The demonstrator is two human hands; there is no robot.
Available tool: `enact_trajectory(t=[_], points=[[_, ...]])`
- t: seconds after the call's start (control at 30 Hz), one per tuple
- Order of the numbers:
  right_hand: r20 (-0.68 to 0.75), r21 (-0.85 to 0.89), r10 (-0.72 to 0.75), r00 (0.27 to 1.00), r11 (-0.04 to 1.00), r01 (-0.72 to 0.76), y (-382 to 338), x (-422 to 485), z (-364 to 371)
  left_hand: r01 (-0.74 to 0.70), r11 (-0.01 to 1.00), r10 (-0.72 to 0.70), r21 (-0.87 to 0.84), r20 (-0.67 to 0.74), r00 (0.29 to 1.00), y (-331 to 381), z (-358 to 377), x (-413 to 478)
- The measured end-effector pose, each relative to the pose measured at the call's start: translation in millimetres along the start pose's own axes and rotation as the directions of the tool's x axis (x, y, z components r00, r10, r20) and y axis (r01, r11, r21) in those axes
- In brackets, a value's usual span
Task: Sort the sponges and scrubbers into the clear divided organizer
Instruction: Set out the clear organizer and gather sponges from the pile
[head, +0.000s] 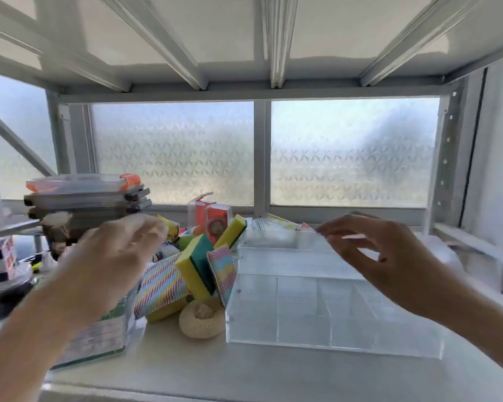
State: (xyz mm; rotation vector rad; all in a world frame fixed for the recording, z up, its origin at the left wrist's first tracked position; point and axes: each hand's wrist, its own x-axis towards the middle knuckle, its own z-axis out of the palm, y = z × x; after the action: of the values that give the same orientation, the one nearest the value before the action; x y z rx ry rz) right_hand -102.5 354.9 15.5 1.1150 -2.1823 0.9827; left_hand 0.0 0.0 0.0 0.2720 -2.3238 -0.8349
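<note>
A clear divided organizer (302, 329) sits on the white shelf, right of centre, its compartments holding nothing. Left of it lies a pile: a yellow-and-green sponge (196, 265) on edge, another yellow-and-green sponge (233, 230) behind it, a striped mesh scrubber (160, 284), a second striped scrubber (222, 271) leaning on the organizer, and a round beige scrubber (201, 317) in front. My left hand (114, 256) hovers blurred above the pile's left side, fingers apart, holding nothing. My right hand (369, 253) hangs over the organizer with fingers spread.
A stack of flat plastic cases (84, 198) stands at the back left. Small orange boxes (212, 217) stand behind the pile. A clear box with a label (99, 338) sits under my left forearm. Frosted windows close the back; an upper shelf hangs overhead.
</note>
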Motion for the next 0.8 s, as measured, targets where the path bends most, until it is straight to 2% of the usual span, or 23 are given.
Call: enact_trajectory(t=[0.07,0.13,0.2,0.3,0.4,0.5,0.6,0.7,0.8], points=[[0.033,-0.078,0.031,0.999,0.997,-0.029,16.0,14.0,30.3,0.05,0.995,-0.054,0.09,0.051,0.997,29.3,36.4,5.9],[0.097,-0.153,0.062,0.993,0.987,-0.046,34.0,24.2,61.9,0.069,0.994,-0.08,0.088,0.128,0.989,23.9,59.5,10.6],[0.083,-0.169,0.048,0.995,0.985,-0.033,42.0,36.2,81.1,0.167,0.985,-0.172,0.044,0.168,0.971,13.3,64.6,19.3],[0.087,-0.204,-0.05,0.995,0.977,0.067,37.4,52.7,94.0,0.177,0.984,-0.178,0.026,0.207,0.962,15.0,65.6,31.5],[0.221,-0.183,-0.155,0.963,0.963,0.198,23.1,70.2,104.8,0.208,0.976,-0.218,0.065,0.242,0.946,18.6,66.9,47.6],[0.401,-0.155,-0.205,0.893,0.945,0.286,14.3,85.9,118.6,0.239,0.961,-0.272,0.141,0.294,0.916,17.3,71.3,61.8],[0.505,-0.164,-0.235,0.83,0.918,0.36,8.0,95.3,132.3,0.271,0.95,-0.309,0.153,0.358,0.881,18.0,74.7,71.2],[0.507,-0.136,-0.257,0.823,0.919,0.37,5.3,105.3,134.3,0.28,0.953,-0.304,0.12,0.403,0.863,21.0,68.3,78.4],[0.436,-0.024,-0.304,0.847,0.937,0.348,5.5,121.1,120.5,0.243,0.967,-0.253,0.074,0.366,0.895,26.5,50.4,87.8]])
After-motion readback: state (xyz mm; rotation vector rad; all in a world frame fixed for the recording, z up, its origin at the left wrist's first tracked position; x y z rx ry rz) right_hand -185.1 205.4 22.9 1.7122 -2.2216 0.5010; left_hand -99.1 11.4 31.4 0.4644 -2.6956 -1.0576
